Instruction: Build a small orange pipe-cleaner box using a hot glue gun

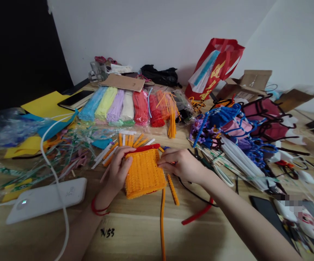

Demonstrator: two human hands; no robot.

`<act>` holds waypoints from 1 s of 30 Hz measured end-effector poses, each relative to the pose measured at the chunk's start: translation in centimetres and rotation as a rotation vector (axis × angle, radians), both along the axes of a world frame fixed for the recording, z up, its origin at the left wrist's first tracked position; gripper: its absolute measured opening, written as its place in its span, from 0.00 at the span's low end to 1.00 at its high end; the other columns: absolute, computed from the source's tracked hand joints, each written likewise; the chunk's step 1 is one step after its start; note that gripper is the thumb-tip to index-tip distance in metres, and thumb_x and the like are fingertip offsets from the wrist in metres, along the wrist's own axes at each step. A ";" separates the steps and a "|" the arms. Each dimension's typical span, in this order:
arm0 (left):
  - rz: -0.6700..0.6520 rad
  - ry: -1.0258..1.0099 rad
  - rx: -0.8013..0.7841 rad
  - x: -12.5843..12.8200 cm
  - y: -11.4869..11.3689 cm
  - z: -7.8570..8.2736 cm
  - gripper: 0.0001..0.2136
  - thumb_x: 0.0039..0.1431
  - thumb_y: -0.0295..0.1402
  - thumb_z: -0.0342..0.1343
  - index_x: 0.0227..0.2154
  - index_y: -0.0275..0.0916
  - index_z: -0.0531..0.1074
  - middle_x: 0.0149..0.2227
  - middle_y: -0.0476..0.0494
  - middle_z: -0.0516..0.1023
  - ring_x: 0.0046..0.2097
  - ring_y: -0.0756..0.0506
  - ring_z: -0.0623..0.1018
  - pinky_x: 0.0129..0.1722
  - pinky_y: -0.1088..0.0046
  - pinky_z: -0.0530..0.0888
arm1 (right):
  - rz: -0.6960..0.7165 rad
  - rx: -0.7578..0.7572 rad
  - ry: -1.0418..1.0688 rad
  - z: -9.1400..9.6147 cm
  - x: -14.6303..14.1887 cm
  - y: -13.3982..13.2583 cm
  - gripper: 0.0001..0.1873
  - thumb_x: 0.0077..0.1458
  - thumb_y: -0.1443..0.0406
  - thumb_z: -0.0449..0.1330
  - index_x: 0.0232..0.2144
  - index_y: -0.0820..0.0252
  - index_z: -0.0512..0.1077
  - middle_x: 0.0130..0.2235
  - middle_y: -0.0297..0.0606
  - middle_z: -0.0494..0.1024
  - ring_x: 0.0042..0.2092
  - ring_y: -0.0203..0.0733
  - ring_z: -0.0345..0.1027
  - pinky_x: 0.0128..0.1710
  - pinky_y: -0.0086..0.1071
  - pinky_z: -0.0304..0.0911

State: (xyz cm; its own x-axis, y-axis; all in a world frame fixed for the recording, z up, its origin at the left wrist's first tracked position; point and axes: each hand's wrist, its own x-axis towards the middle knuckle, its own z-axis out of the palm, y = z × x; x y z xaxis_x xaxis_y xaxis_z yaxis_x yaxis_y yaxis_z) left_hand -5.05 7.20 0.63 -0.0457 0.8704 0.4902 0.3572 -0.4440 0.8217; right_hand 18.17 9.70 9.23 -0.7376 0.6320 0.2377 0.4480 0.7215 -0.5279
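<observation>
On the near tabletop [135,241] is written "N53" [107,232] in black; the far-right red bag [211,70] carries golden Chinese characters [212,85], including 力.

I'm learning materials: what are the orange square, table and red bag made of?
Orange square: probably matte, fuzzy pipe cleaners; fluffy ridges show.
Table: smooth wood or wood-look board; grain shows.
Red bag: maybe matte cloth or paper; its sides look stiff.

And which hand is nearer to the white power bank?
Left. The left hand is to the right of the white power bank; the right hand is farther right.
</observation>
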 end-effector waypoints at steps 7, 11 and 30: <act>0.007 -0.002 -0.001 0.1 0.0 0.3 0.09 0.62 0.34 0.46 0.41 0.41 0.70 0.45 0.43 0.72 0.50 0.43 0.71 0.54 0.62 0.68 | 0.025 0.062 -0.151 1.2 -0.9 -0.1 0.07 0.58 0.72 0.57 0.32 0.63 0.76 0.34 0.40 0.77 0.34 0.39 0.71 0.35 0.28 0.62; 0.020 0.000 -0.020 0.2 -0.1 0.4 0.09 0.62 0.35 0.46 0.40 0.40 0.70 0.45 0.43 0.72 0.49 0.43 0.71 0.54 0.62 0.67 | 0.064 0.060 -0.156 1.3 -0.9 0.2 0.08 0.58 0.73 0.57 0.30 0.63 0.75 0.34 0.40 0.77 0.34 0.37 0.70 0.35 0.27 0.61; -0.001 -0.022 -0.028 0.2 -0.1 0.4 0.10 0.63 0.34 0.45 0.41 0.40 0.70 0.45 0.44 0.72 0.50 0.43 0.70 0.55 0.63 0.66 | 0.046 0.091 -0.128 0.6 -1.0 0.3 0.08 0.58 0.73 0.56 0.30 0.62 0.74 0.33 0.38 0.76 0.34 0.37 0.70 0.34 0.27 0.61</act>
